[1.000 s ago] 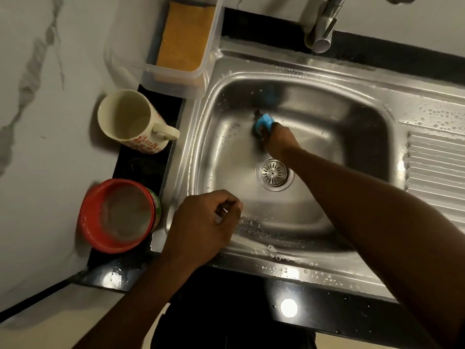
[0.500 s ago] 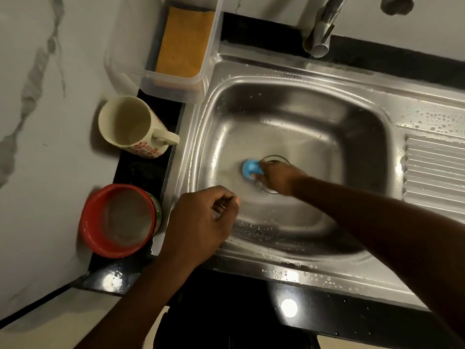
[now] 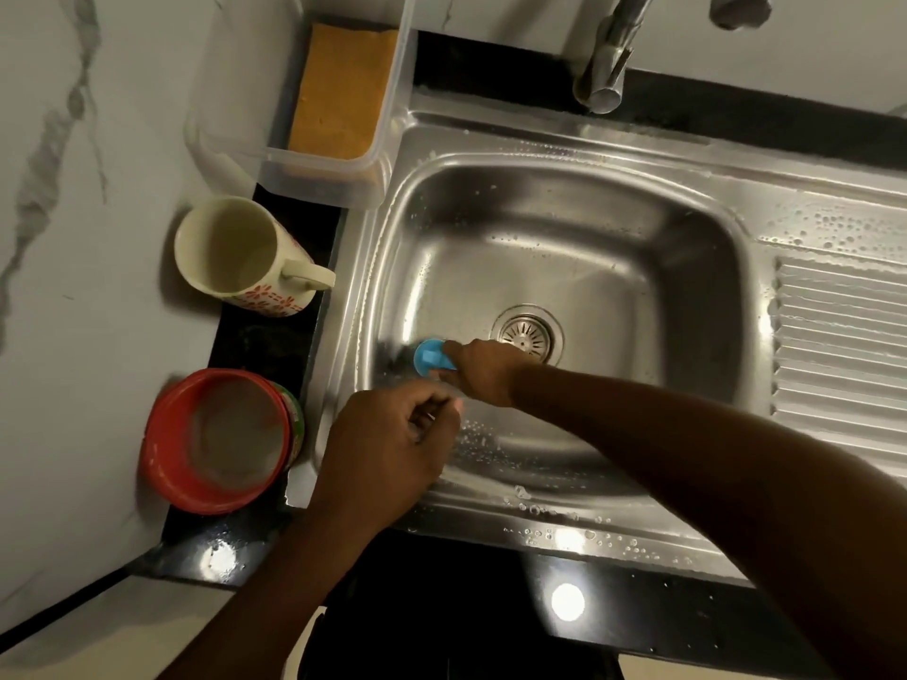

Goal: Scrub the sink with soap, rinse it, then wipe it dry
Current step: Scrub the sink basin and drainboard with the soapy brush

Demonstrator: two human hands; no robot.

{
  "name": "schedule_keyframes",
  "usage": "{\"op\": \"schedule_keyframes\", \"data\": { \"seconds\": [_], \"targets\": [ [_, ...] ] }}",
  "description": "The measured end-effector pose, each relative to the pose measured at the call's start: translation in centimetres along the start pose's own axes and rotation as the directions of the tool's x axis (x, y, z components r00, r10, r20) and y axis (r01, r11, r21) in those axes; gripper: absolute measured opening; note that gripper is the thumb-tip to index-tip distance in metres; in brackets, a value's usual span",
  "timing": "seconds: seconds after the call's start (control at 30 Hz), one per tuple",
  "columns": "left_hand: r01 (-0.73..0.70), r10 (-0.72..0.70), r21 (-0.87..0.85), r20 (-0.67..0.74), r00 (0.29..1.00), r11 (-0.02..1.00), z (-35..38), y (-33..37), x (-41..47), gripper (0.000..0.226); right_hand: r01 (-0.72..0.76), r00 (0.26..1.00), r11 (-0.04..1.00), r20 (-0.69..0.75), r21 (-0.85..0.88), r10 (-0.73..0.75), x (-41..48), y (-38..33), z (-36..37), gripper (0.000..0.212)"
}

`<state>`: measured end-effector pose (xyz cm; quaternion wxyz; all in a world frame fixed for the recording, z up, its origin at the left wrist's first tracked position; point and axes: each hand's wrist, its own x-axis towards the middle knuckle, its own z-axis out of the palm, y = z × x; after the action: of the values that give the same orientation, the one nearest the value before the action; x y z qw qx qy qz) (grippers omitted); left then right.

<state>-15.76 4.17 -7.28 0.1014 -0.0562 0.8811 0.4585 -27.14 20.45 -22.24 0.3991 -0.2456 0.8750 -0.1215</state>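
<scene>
Blue scrubber (image 3: pixel 431 354) pressed to the wet floor of the steel sink (image 3: pixel 564 228), just left of the round drain (image 3: pixel 527 333). Right grip (image 3: pixel 483 370) closed around it, fingers curled over its near side, forearm reaching in from the lower right. Left grip (image 3: pixel 387 454) curled into a loose fist above the sink's near left rim; too small to tell whether anything is pinched inside. Droplets beading the rim and the ribbed draining board (image 3: pixel 839 346) at right. Tap (image 3: pixel 608 56) above the far edge. On the black table (image 3: pixel 275 346) at left: a cream mug (image 3: pixel 240 255), a red container (image 3: pixel 221 439), and a clear tub (image 3: pixel 314 179) holding an orange sponge (image 3: pixel 343 85).
</scene>
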Motion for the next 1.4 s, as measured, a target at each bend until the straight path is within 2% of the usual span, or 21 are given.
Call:
{"op": "schedule_keyframes", "data": {
  "seconds": [0.07,0.1,0.2,0.23,0.33,0.4,0.47,0.53,0.63,0.67,0.73,0.77,0.83,0.9,0.97,1.03,1.13,1.2,1.27,1.33,1.4],
  "targets": [
    [0.007,-0.007,0.004,0.012,1.000,1.000,0.1,0.0,0.1,0.006,-0.006,0.999,1.000,-0.032,-0.025,0.005,-0.2,0.8,-0.2,0.054],
    [0.011,-0.011,0.001,0.014,1.000,1.000,0.1,0.1,0.0,0.006,-0.053,0.995,0.998,-0.083,0.020,0.054,0.2,1.5,-0.8,0.052],
    [0.026,-0.026,-0.019,0.010,1.000,0.999,-0.2,0.1,0.1,0.007,-0.238,0.911,0.889,-0.227,0.390,0.343,0.8,4.6,-3.9,0.054],
    [0.031,-0.031,-0.021,0.004,1.000,0.999,-0.3,0.1,0.1,0.007,-0.277,0.884,0.863,-0.240,0.423,0.402,0.8,5.7,-4.5,0.054],
    [0.045,-0.045,-0.026,-0.015,0.999,0.999,-0.7,-0.1,0.0,0.009,-0.287,0.915,0.891,-0.174,0.352,0.364,0.3,6.3,-3.5,0.051],
    [0.048,-0.049,-0.030,-0.031,0.998,0.998,-0.8,-0.1,-0.1,0.009,-0.217,0.965,0.928,-0.077,0.303,0.250,-1.2,5.4,-1.0,0.048],
    [0.045,-0.046,-0.020,-0.040,0.998,0.999,-0.8,0.0,-0.1,0.009,-0.084,0.996,0.990,0.032,0.111,0.081,-3.7,5.2,1.1,0.049],
    [0.037,-0.037,-0.009,-0.043,0.998,0.999,-0.8,0.0,-0.1,0.010,0.031,0.977,0.999,0.210,-0.033,-0.024,-6.4,5.8,1.3,0.048],
    [0.022,-0.023,-0.006,-0.059,0.998,1.000,-0.8,0.1,0.0,0.011,0.125,0.911,0.968,0.412,-0.219,-0.025,-9.2,7.8,-0.5,0.049],
    [0.024,-0.024,-0.007,-0.072,0.997,1.000,-0.9,0.1,0.0,0.012,0.114,0.914,0.962,0.405,-0.248,-0.003,-9.4,8.4,-0.9,0.052],
    [0.038,-0.039,-0.013,-0.105,0.994,0.999,-1.1,0.2,0.1,0.013,0.043,0.953,0.968,0.300,-0.247,0.034,-9.0,8.5,-1.0,0.055],
    [0.045,-0.046,-0.015,-0.122,0.991,0.999,-1.2,0.1,0.1,0.013,-0.001,0.973,0.981,0.226,-0.196,0.046,-8.2,7.7,-0.6,0.056],
    [0.058,-0.059,-0.016,-0.142,0.988,0.998,-1.5,0.0,0.2,0.014,-0.088,0.993,0.996,0.075,0.020,0.086,-5.7,5.3,0.8,0.055],
    [0.064,-0.065,-0.014,-0.145,0.987,0.998,-1.6,-0.1,0.3,0.013,-0.129,0.989,0.966,-0.042,0.223,0.141,-2.9,1.8,2.0,0.055],
    [0.056,-0.055,0.003,-0.135,0.989,0.998,-1.7,-0.2,0.4,0.013,-0.118,0.989,0.939,-0.049,0.324,0.141,-1.1,-1.7,2.7,0.053],
    [0.050,-0.048,0.012,-0.130,0.990,0.999,-2.0,-0.3,0.4,0.012,-0.089,0.996,0.923,0.022,0.374,0.087,-1.0,-3.7,3.4,0.050],
    [0.043,-0.042,0.008,-0.122,0.992,0.999,-2.5,-0.1,0.0,0.011,-0.022,0.986,0.957,0.167,0.290,-0.028,-3.3,-2.1,3.2,0.046],
    [0.034,-0.033,0.009,-0.109,0.994,0.999,-2.8,0.1,-0.4,0.010,0.066,0.951,0.993,0.296,0.100,-0.093,-4.8,1.2,1.8,0.042],
    [0.041,-0.041,0.000,-0.095,0.995,0.999,-3.1,0.3,-0.8,0.009,0.213,0.914,0.967,0.378,-0.143,-0.145,-5.6,4.2,0.1,0.041],
    [0.049,-0.050,-0.017,-0.098,0.994,0.999,-3.3,0.5,-1.0,0.009,0.293,0.907,0.920,0.380,-0.259,-0.182,-5.5,5.3,-0.4,0.043],
    [0.044,-0.049,-0.042,-0.101,0.994,0.998,-3.2,0.9,-1.3,0.010,0.234,0.938,0.940,0.312,-0.249,-0.151,-4.8,3.7,0.3,0.047]
  ]
}}
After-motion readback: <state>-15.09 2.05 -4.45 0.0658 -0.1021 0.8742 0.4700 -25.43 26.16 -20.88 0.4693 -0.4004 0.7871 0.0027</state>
